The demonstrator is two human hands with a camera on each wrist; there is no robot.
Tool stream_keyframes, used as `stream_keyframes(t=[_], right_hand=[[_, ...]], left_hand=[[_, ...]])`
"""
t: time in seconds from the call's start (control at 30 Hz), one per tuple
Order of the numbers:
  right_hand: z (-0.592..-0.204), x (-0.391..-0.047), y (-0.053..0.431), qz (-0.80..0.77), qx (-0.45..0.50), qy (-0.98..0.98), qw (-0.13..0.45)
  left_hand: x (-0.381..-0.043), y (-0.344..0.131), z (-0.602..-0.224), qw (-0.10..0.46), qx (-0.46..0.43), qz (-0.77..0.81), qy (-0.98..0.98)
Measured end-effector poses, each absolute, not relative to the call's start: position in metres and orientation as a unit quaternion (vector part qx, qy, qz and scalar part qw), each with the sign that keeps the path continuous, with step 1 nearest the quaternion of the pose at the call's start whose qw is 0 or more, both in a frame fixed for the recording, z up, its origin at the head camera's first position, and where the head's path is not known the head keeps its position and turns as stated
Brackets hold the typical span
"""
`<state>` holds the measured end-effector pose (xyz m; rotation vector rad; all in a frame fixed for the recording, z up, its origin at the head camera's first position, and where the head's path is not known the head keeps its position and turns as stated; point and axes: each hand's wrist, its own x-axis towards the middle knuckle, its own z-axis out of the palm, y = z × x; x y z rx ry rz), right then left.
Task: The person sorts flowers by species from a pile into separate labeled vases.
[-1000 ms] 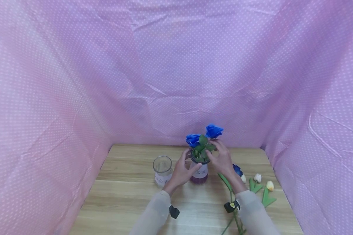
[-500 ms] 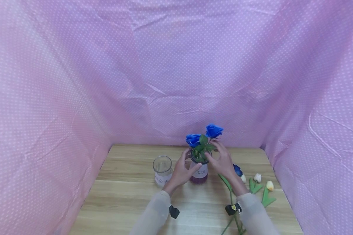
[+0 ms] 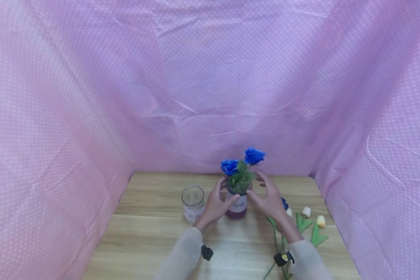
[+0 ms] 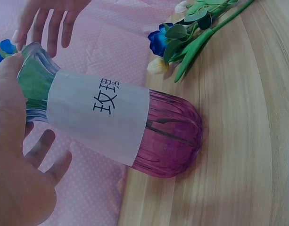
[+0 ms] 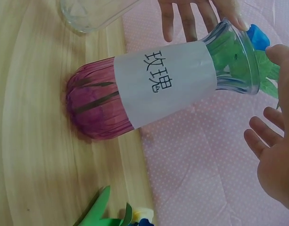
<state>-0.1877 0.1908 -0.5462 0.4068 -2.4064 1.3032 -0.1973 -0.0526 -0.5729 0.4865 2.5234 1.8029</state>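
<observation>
A vase (image 3: 236, 208) with a white paper label and purple-pink base stands upright on the table. Two blue roses (image 3: 254, 156) with green leaves rise from its mouth; their stems show through the tinted glass in both wrist views. My left hand (image 3: 215, 204) holds the vase at its neck, thumb in front and fingers on the far side. To the right of the rim, my right hand (image 3: 268, 200) is spread with fingers parted and nothing held. Its thumb (image 5: 278, 54) is close to the leaves; whether it touches them I cannot tell.
A clear glass vase (image 3: 193, 198) with a label stands left of the hands. On the right lie white and yellow tulips (image 3: 321, 221), with a blue rose (image 4: 158, 41) among other stems, partly under my right arm. Pink dotted cloth (image 3: 210, 77) surrounds the wooden table (image 3: 136, 233).
My right hand has drawn away from the rose stem and leaves, down and to the right, its fingers spreading. The left hand and the vase have stayed nearly in place.
</observation>
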Motion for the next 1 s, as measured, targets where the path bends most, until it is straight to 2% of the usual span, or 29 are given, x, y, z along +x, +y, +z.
stream_keyframes(t=[0.43, 0.67, 1.0], right_hand=[[-0.562, -0.162, 0.217, 0.454, 0.102, -0.87, 0.161], [-0.579, -0.146, 0.237, 0.433, 0.083, -0.88, 0.177], [-0.596, -0.128, 0.263, 0.406, 0.05, -0.901, 0.141]], left_hand=[[-0.201, -0.055, -0.576, 0.002, 0.164, 0.583, 0.796], [-0.201, -0.055, -0.575, 0.009, 0.16, 0.585, 0.795], [-0.202, -0.055, -0.576, 0.011, 0.157, 0.583, 0.797]])
